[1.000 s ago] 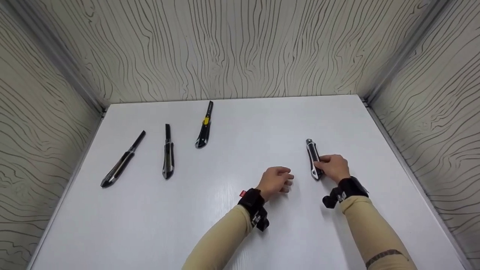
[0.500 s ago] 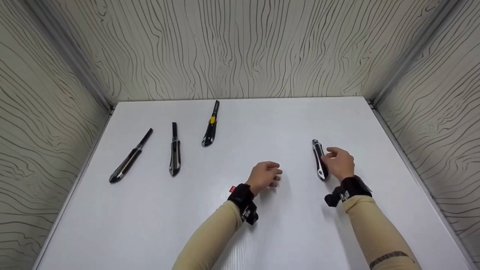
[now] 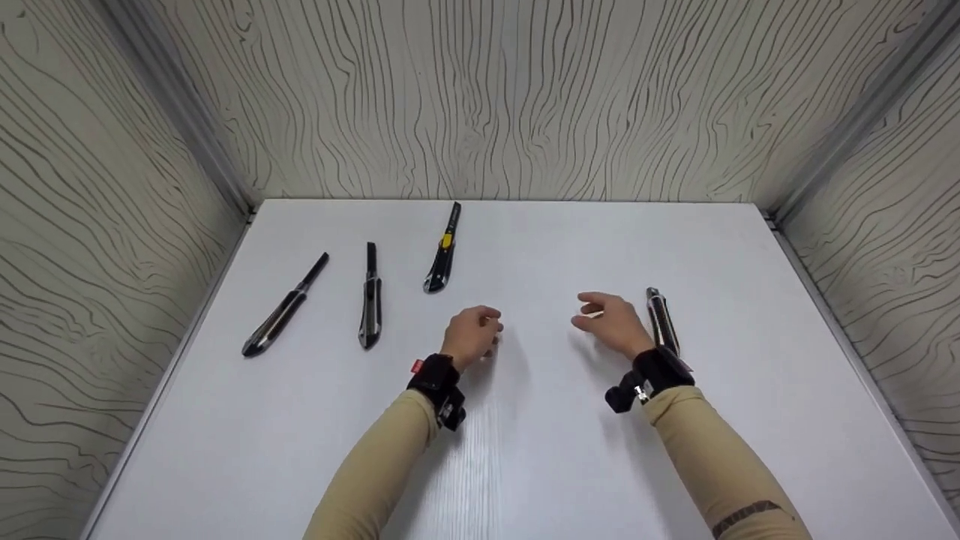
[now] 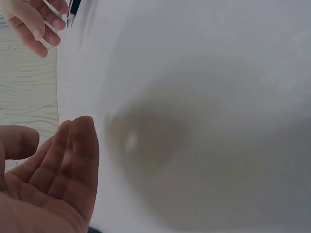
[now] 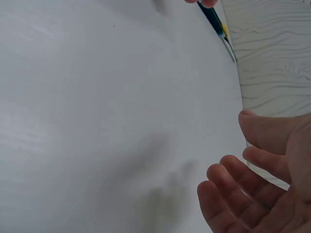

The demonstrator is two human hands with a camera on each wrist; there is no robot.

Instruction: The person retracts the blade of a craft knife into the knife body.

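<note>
My right hand [image 3: 613, 324] hovers over the table, empty, its fingers loosely bent with the thumb apart. Just right of it lies a grey-and-black utility knife [image 3: 661, 319], its lower end hidden behind my wrist. My left hand [image 3: 469, 334] is also empty, held above the white surface with relaxed fingers; its palm [image 4: 58, 194] shows bare in the left wrist view. Nearest to it, at the back, is a black utility knife with a yellow slider [image 3: 442, 259]. Two more grey-and-black utility knives, one upright in view [image 3: 370, 311] and one slanted [image 3: 276, 321], lie further left.
The white table [image 3: 525, 450] is bounded by a wood-grain back wall [image 3: 487, 97] and similar side walls. Dark camera straps sit on both wrists. The yellow-slider knife lies close to the table's back edge.
My right hand has let go of the right-hand utility knife and moved left, away from it. My left hand has moved left too. The head view has shifted slightly.
</note>
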